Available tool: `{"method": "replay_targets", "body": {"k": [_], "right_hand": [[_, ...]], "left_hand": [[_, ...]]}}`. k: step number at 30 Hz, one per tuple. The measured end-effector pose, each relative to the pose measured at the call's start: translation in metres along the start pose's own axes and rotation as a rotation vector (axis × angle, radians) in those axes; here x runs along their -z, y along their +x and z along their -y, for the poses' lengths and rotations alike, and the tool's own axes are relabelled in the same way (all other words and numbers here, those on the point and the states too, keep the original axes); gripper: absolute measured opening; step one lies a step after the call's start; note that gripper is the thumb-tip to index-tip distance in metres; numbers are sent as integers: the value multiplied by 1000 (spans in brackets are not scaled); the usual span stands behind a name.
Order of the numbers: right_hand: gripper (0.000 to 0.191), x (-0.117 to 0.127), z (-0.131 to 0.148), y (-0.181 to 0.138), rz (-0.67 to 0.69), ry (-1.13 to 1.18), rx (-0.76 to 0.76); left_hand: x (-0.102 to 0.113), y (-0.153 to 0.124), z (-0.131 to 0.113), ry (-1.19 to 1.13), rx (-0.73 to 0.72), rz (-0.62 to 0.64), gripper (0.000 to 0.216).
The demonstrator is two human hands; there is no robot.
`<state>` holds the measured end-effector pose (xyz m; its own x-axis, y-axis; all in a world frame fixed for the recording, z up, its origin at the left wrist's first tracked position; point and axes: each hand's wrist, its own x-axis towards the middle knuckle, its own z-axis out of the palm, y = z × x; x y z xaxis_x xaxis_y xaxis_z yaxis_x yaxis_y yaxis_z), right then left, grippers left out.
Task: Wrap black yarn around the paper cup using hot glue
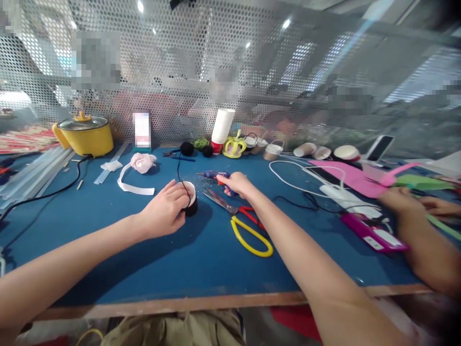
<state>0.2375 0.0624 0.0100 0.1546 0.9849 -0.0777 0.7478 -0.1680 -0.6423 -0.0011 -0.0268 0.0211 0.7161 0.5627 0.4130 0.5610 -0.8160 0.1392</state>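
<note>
My left hand (167, 209) is closed around a small paper cup (192, 198) with black cord wound about its lower part. A strand of black cord (178, 166) rises from the cup toward a black yarn ball (187, 148) behind it. In my right hand (236, 184) is a blue hot glue gun (212, 175) with an orange-red trigger, its tip pointing left, above and beyond the cup. Scissors (234, 211) with one red and one yellow handle lie open on the blue table (151, 269), just below the glue gun.
A yellow electric pot (90, 137), clear glue sticks (41, 168) and a white ribbon roll (142, 163) are at left. Stacked paper cups (223, 126) and a yellow crown-shaped piece (234, 145) stand behind. A power strip (347, 199), a purple box (372, 233) and a co-worker's hands (403, 202) are at right.
</note>
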Motion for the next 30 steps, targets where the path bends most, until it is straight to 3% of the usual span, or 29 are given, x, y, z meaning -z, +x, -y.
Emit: {"method": "replay_targets", "body": {"k": [3, 7, 9, 11, 14, 18, 21, 25, 30], "right_hand": [[30, -1, 10, -2, -60, -113, 13], [29, 0, 37, -21, -85, -148, 150], [41, -4, 51, -37, 18, -106, 236], [50, -11, 63, -51, 229, 10, 343], [37, -24, 72, -64, 415, 306, 424], [18, -32, 70, -67, 292, 541, 375], [16, -24, 65, -68, 209, 713, 368], [16, -13, 59, -76, 164, 918, 334], [19, -12, 50, -78, 128, 967, 246]], "left_hand": [[0, 1, -1, 34, -23, 35, 18], [-1, 0, -1, 73, -48, 51, 20], [-2, 0, -2, 87, -58, 51, 22], [-4, 0, -3, 97, -73, 53, 21], [-5, -1, -3, 109, -99, 70, 17], [-4, -3, 0, 28, -73, 71, 16], [-1, -5, 6, -145, 37, 78, 19], [3, -6, 12, -456, 290, 147, 18], [1, -7, 14, -734, 370, 143, 21]]}}
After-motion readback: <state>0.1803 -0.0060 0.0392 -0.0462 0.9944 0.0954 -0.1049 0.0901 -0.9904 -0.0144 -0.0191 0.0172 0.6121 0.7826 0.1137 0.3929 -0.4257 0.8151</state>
